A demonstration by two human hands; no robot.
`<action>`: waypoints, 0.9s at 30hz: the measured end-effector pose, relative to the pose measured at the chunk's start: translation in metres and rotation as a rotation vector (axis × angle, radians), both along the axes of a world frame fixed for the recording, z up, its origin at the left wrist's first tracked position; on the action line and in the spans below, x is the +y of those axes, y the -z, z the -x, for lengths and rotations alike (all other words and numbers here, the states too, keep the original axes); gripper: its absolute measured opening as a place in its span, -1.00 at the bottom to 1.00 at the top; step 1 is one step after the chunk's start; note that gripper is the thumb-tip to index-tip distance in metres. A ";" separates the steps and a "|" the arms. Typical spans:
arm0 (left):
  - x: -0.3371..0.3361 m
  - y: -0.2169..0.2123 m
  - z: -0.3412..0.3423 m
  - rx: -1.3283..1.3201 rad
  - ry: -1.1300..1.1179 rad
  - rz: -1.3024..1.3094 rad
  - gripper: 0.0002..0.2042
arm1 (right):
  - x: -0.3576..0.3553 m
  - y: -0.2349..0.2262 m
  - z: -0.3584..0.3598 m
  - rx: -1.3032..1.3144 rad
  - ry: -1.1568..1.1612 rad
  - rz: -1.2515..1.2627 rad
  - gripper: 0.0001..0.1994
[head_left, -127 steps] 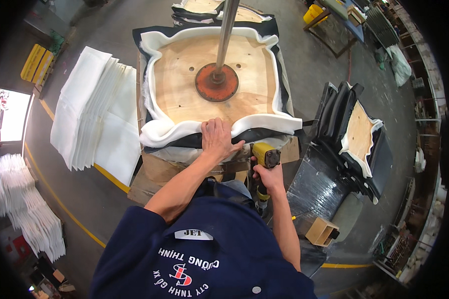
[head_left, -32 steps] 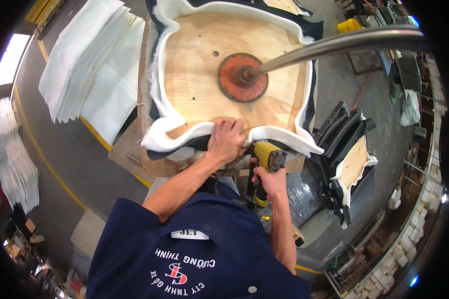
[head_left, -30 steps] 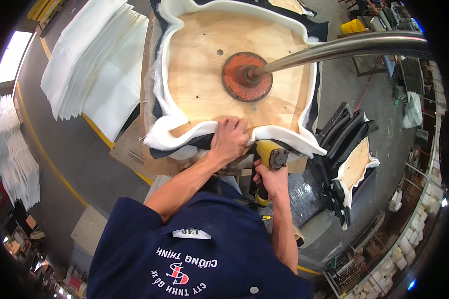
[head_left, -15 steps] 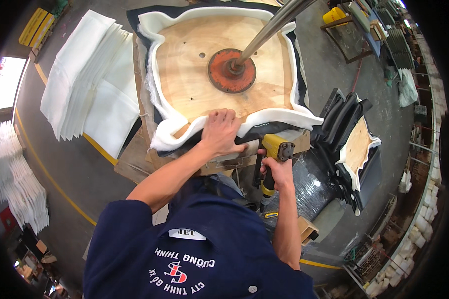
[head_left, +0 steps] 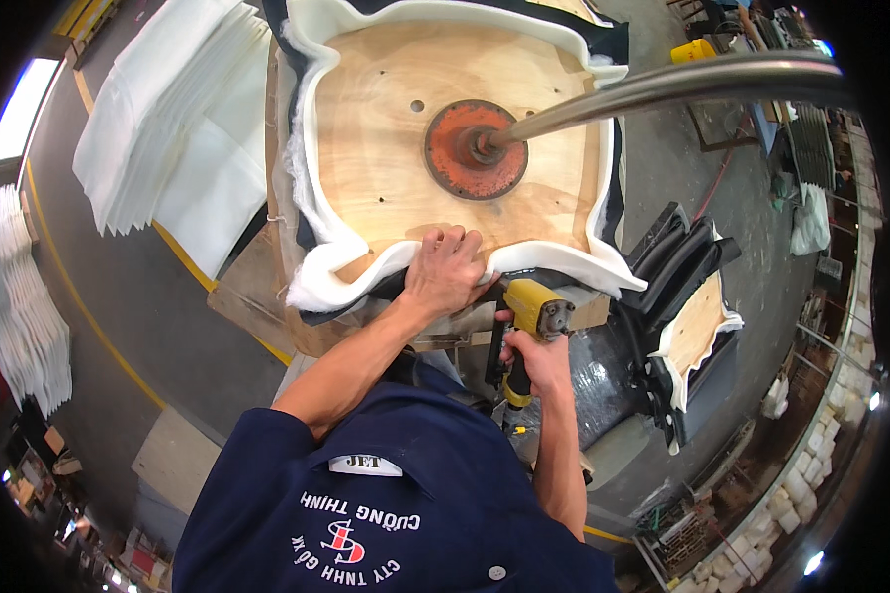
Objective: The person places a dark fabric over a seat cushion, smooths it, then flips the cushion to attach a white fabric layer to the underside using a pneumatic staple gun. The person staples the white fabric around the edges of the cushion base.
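Observation:
A plywood seat panel lies in front of me, edged with white foam and a black cover. A round orange-red press plate on a metal shaft rests on its middle. My left hand is closed over the panel's near edge, pressing the foam and cover against the wood. In my right hand is a yellow and black staple gun, gripped by its handle. The gun's nose is at the near edge, close to my left thumb; the exact contact point is hidden.
White padding sheets are stacked at the left, with another white pile farther out. On the right lie black covers and a smaller padded plywood panel. A yellow container stands at the far right.
The staple gun has moved toward my left hand, bringing its nose to the panel's near edge. My left hand keeps its hold there. The whole view has shifted and turned slightly.

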State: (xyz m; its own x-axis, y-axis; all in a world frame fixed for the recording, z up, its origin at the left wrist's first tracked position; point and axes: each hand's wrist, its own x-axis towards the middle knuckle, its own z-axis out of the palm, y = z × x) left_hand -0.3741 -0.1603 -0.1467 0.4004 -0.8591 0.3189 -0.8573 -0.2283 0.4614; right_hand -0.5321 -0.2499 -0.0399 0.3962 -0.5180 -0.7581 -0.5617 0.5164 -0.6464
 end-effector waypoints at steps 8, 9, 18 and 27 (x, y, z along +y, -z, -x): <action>-0.003 -0.002 0.003 0.033 -0.071 -0.014 -0.70 | 0.004 -0.005 -0.021 0.066 0.005 0.092 -0.89; -0.003 -0.004 0.002 0.024 -0.086 -0.005 -0.70 | 0.002 -0.002 -0.017 0.061 0.011 0.075 -0.79; -0.003 0.002 0.003 0.028 -0.093 -0.019 -0.69 | 0.015 -0.006 -0.019 0.030 -0.011 0.054 -0.66; -0.006 0.002 0.007 0.007 -0.092 0.017 -0.70 | 0.018 -0.003 -0.009 -0.004 0.002 0.091 -0.74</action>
